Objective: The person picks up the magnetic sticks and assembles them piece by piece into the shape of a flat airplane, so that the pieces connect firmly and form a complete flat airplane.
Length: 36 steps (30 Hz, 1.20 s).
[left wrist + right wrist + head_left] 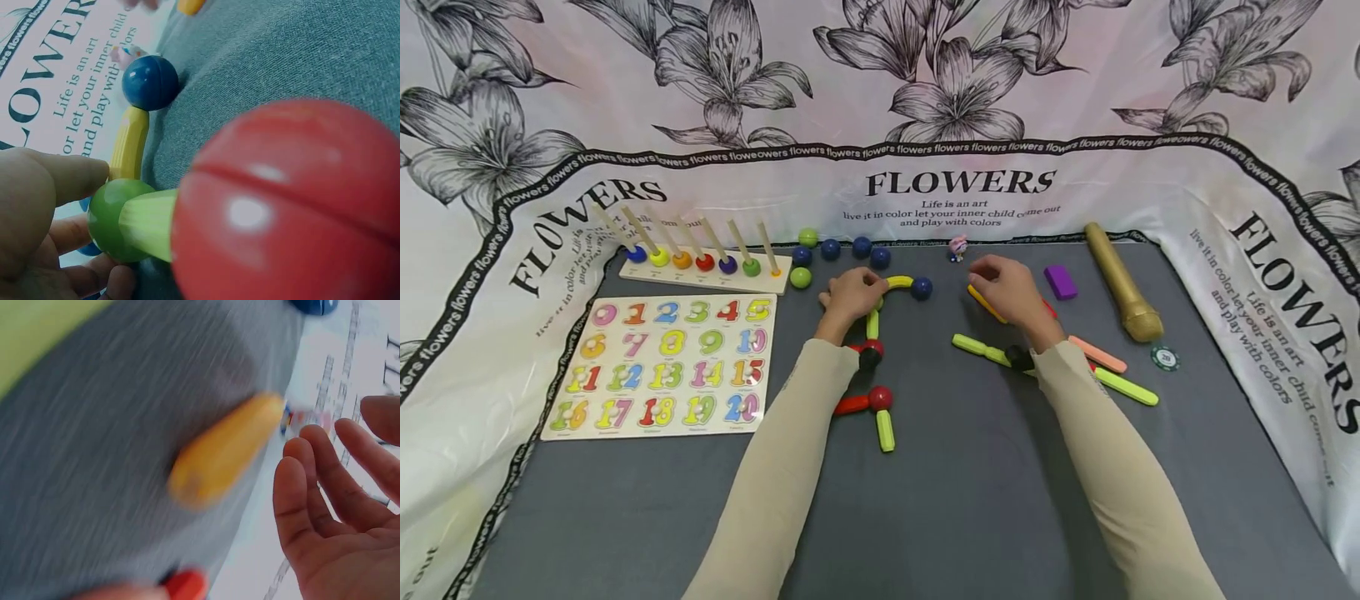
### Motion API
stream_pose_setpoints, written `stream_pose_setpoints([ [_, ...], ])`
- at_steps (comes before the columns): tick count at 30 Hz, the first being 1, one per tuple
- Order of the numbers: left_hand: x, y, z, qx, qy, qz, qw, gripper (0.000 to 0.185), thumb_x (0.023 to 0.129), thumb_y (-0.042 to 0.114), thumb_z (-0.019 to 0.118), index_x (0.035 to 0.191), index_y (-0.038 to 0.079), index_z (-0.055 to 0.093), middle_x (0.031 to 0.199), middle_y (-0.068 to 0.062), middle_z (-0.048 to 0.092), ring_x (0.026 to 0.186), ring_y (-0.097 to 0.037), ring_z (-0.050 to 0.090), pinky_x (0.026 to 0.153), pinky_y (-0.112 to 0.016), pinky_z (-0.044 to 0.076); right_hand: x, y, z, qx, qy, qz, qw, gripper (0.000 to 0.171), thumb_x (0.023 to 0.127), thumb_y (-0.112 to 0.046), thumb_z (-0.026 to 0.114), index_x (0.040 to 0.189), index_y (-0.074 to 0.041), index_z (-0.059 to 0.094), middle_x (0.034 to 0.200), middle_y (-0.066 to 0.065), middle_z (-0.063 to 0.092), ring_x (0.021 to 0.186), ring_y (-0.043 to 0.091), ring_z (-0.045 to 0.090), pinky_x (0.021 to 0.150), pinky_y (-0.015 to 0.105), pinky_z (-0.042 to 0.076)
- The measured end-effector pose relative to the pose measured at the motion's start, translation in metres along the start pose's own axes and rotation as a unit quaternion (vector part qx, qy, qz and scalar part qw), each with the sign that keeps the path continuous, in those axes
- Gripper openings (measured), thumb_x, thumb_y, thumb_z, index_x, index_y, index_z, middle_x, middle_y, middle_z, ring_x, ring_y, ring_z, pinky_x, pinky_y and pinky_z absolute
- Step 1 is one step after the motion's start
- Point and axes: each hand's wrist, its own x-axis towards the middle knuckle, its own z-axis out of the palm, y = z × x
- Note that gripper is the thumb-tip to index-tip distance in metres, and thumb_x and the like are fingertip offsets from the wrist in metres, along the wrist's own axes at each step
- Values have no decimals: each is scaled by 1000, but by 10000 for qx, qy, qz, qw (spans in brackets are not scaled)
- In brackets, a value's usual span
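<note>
My left hand (853,296) grips a green ball (115,219), its fingers curled about it in the left wrist view. From that ball a curved yellow stick (898,282) runs to a dark blue ball (921,288). A light green stick (872,325) joins the green ball to a red ball (872,347), large and close in the left wrist view. Nothing is held by my right hand (1006,287), its fingers loosely bent in the right wrist view. Beside it on the grey cloth lies an orange stick (225,450).
Loose blue balls (861,247) and green balls lie behind my left hand. At left are a number board (658,367) and a peg stand (700,279). Right of my right hand are a purple block (1061,282), a gold microphone-like tube (1120,283) and a chip (1165,358).
</note>
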Motion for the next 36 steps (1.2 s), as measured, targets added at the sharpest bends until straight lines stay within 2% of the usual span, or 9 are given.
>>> stream_pose_setpoints([
  [2,0,-1,-1,-41,-63,0,10000,33,109,36,58,125,11,72,131,-14,65,132,-43,43,109,-62,22,-7,8,-9,-126,-77,201,9997,31,109,-13,62,132,6,67,128,26,68,115,41,63,101,55,50],
  [7,0,-1,-3,-81,-123,-21,9999,34,108,36,59,128,11,71,135,-14,64,136,-44,41,111,-63,21,-18,18,-17,-488,-632,587,9951,34,106,-16,67,129,9,67,122,27,68,106,39,62,93,52,52],
  [14,-1,-1,-1,-174,8,-49,9998,30,107,33,63,124,11,74,130,-12,67,132,-42,43,111,-62,21,-11,9,-7,-1182,-980,545,9866,28,99,-15,73,110,10,71,97,21,70,80,29,63,68,35,50],
  [16,-1,0,0,-188,-3,-56,9998,30,107,33,63,123,12,75,129,-11,67,132,-41,44,110,-61,21,-10,3,-4,-1061,-1079,576,9868,23,98,-14,72,104,9,71,91,17,69,76,27,61,65,33,48],
  [22,0,-1,0,-275,54,-88,9996,27,107,33,64,121,12,76,126,-12,67,130,-41,43,110,-61,20,-13,-20,11,-160,-1419,672,9875,24,100,-18,70,101,5,74,83,10,67,70,20,59,65,31,48],
  [29,3,-3,1,-275,38,-79,9996,27,108,35,64,120,14,76,125,-11,67,130,-40,43,108,-60,21,-15,-30,32,204,-1338,687,9884,21,98,-18,72,90,1,76,77,6,66,65,17,55,60,28,45],
  [36,4,-4,2,-233,64,-87,9997,27,108,35,64,121,14,76,125,-10,68,130,-39,44,108,-60,21,-14,-31,45,499,-1168,845,9883,22,100,-19,73,93,2,76,79,8,69,68,19,61,63,29,51],
])
